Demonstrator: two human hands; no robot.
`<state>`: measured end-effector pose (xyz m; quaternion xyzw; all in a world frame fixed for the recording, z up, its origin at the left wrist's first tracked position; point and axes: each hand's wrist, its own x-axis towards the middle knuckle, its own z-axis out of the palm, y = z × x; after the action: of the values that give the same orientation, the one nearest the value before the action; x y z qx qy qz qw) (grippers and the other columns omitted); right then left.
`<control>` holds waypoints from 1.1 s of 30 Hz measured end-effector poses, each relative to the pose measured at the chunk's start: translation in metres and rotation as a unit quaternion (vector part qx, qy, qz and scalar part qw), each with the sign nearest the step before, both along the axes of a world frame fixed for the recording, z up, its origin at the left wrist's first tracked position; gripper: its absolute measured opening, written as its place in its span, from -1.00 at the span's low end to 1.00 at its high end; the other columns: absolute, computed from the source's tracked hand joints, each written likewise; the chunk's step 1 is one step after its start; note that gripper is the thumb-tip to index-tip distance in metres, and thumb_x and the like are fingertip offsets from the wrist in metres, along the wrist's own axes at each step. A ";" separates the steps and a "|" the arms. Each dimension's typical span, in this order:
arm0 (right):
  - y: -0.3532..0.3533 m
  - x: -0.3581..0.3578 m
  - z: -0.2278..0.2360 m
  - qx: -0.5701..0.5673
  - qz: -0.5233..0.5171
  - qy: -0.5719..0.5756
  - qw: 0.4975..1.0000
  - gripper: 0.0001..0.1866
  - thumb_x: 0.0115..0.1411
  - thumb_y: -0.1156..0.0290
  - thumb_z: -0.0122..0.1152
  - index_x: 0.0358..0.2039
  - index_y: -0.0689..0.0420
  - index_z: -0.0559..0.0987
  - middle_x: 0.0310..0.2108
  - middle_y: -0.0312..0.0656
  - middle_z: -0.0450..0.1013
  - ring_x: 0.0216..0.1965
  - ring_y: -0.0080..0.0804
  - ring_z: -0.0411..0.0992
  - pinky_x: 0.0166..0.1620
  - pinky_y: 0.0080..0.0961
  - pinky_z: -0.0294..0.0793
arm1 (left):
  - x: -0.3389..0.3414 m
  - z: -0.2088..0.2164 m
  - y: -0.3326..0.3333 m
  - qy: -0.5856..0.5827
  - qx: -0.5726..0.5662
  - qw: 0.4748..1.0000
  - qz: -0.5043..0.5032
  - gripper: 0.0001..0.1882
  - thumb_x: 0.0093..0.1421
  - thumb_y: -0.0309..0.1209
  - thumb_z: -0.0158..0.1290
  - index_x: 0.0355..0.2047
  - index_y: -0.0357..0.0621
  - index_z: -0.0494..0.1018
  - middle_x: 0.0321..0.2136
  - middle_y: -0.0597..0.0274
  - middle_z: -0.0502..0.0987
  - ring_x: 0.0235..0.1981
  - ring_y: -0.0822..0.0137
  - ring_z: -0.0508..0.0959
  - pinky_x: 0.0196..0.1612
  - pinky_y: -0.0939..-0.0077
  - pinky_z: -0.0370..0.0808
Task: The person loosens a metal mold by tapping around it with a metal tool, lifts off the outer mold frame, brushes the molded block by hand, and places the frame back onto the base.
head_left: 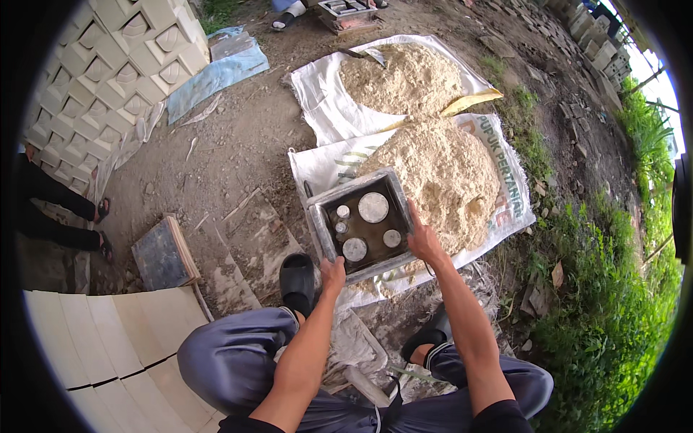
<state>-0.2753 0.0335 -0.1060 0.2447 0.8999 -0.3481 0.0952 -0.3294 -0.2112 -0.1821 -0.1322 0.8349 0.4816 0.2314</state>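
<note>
Between my hands is a square, grey-rimmed mold (396, 189) with a dark inside. Several pale round pieces of different sizes stand in it, the largest a disc (373, 208) near the far side. My left hand (333, 275) is closed on the near left corner of the rim. My right hand (425, 239) grips the right side, its fingers partly hidden behind the wall. Just beyond the mold lies a pile of pale, crumbly mix (440, 173) on a white woven sack (514, 189).
A second pile of mix (415, 76) lies farther off with a trowel (376, 56) on it. Patterned blocks (119, 72) are stacked at the far left, pale slabs (137, 325) at the near left. A dark board (164, 254) leans nearby. Other people's legs show left and at the top.
</note>
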 end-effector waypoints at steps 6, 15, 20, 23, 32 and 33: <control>0.008 0.008 -0.031 -0.026 -0.053 0.072 0.996 -0.32 0.26 0.02 -0.06 0.29 0.00 0.01 -0.27 0.36 0.43 -0.17 0.30 0.41 -0.10 -0.04 0.40 | -0.012 0.010 0.010 -0.014 0.015 0.999 -0.026 -0.25 0.23 0.12 -0.14 0.04 -0.44 0.29 -0.07 -0.23 0.44 0.00 -0.08 0.42 0.03 0.24 0.29; 0.030 -0.026 -0.035 -0.343 -0.118 -0.032 0.931 -0.02 -0.07 -0.07 0.26 0.23 0.26 0.13 0.10 0.09 0.28 0.07 -0.12 0.29 0.13 -0.34 0.23 | -0.044 0.014 0.019 -0.138 0.226 0.960 0.090 -0.10 0.20 0.28 -0.34 0.30 -0.16 -0.14 0.31 0.12 -0.06 0.31 0.21 -0.01 0.29 0.38 -0.09; 0.030 -0.029 -0.032 -0.308 -0.102 -0.023 0.946 0.04 -0.10 -0.05 0.31 0.27 0.22 0.06 0.19 0.05 0.17 0.20 -0.15 0.13 0.21 -0.27 0.09 | -0.054 -0.020 0.003 -0.089 0.307 0.946 0.059 -0.07 0.17 0.31 -0.30 0.33 -0.06 -0.19 0.31 0.18 -0.06 0.30 0.21 0.00 0.30 0.35 -0.07; 0.032 -0.025 -0.038 -0.337 -0.094 -0.095 0.932 0.16 -0.03 -0.32 0.10 0.30 0.26 -0.11 0.30 0.15 -0.08 0.32 -0.02 -0.09 0.30 -0.16 -0.11 | -0.051 -0.029 0.000 -0.116 0.326 0.935 0.069 -0.03 0.16 0.33 -0.34 0.33 -0.14 -0.21 0.34 0.17 -0.17 0.35 0.26 -0.15 0.32 0.46 -0.22; 0.041 -0.043 -0.060 -0.408 -0.164 -0.094 0.893 0.02 0.03 -0.53 -0.49 0.30 -0.01 0.08 0.34 -0.12 -0.11 0.34 -0.13 -0.13 0.28 -0.03 -0.16 | -0.024 -0.011 -0.004 -0.184 0.272 0.941 0.079 0.05 0.08 0.40 -0.27 0.33 -0.12 -0.20 0.34 0.17 -0.15 0.33 0.25 -0.09 0.31 0.39 -0.17; 0.033 -0.049 -0.051 -0.405 -0.139 -0.121 0.896 0.01 0.03 -0.53 -0.48 0.30 -0.02 0.09 0.33 -0.12 -0.08 0.33 -0.11 -0.11 0.27 0.02 -0.14 | -0.024 -0.021 -0.013 -0.154 0.281 0.944 0.075 0.05 0.08 0.40 -0.26 0.33 -0.11 -0.20 0.34 0.17 -0.16 0.34 0.25 -0.10 0.31 0.39 -0.18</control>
<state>-0.3243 0.0668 -0.1566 0.3479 0.6194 -0.6597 0.2452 -0.3534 -0.2243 -0.2028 -0.1968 0.6078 0.6862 0.3478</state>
